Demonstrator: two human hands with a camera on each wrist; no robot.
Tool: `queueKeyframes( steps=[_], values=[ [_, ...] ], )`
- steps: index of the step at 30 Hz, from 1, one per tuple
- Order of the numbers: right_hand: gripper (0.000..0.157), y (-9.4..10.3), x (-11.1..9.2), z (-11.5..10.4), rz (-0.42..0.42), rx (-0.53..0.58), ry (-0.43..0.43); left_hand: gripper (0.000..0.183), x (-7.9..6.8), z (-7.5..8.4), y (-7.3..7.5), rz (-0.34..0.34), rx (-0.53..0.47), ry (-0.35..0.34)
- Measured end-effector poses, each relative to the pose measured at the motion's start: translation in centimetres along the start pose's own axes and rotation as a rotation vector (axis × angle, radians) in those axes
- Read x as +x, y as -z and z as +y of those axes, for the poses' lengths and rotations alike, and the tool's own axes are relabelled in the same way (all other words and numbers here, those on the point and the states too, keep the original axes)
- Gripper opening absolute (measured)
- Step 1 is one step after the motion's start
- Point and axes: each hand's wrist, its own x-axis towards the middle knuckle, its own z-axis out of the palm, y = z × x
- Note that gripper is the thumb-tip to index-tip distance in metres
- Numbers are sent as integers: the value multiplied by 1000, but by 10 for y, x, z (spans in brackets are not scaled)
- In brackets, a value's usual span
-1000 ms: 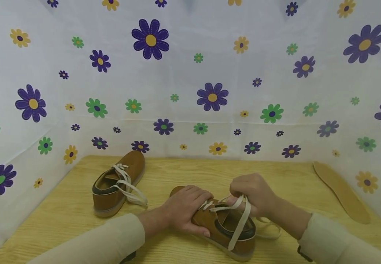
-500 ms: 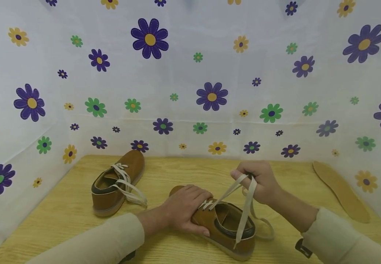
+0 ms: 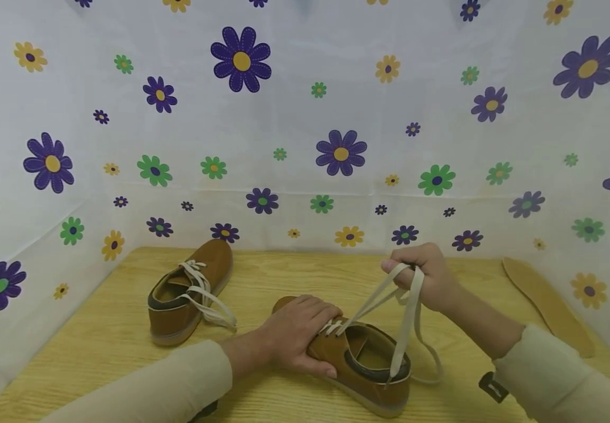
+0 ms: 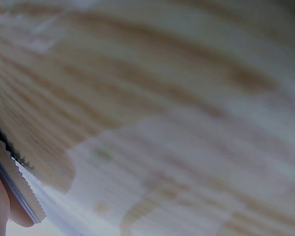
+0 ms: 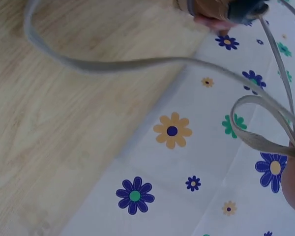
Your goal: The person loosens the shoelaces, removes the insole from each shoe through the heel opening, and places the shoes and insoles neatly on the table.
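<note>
A brown low shoe (image 3: 347, 376) with a dark collar lies on the table, its toe pointing away to the left. Over its front part my left hand (image 3: 296, 338) grips it, thumb along the near side and fingers across the top. My right hand (image 3: 426, 276) is raised above and right of the shoe opening, holding the off-white shoelaces (image 3: 407, 329). The laces run taut from the eyelets to the fist, and loose lengths hang past the heel. In the right wrist view a lace (image 5: 137, 64) loops beside the hand. The left wrist view shows the ridged sole edge (image 4: 17, 177).
A second brown shoe (image 3: 175, 323) stands at the left with its laces hanging loose. At the right edge of the wooden table (image 3: 262, 270) lies a tan insole (image 3: 553, 311). A white cloth with flowers (image 3: 283, 106) surrounds the back and sides.
My right hand has risen and moved right from near the shoe opening, drawing the laces up and taut. My left hand and the shoe have stayed in place.
</note>
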Motion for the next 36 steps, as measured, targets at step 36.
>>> queueKeyframes(
  steps=[36],
  values=[
    [45, 48, 10, 11, -342, 277, -286, 97, 0, 0, 0, -3, 9, -2]
  ],
)
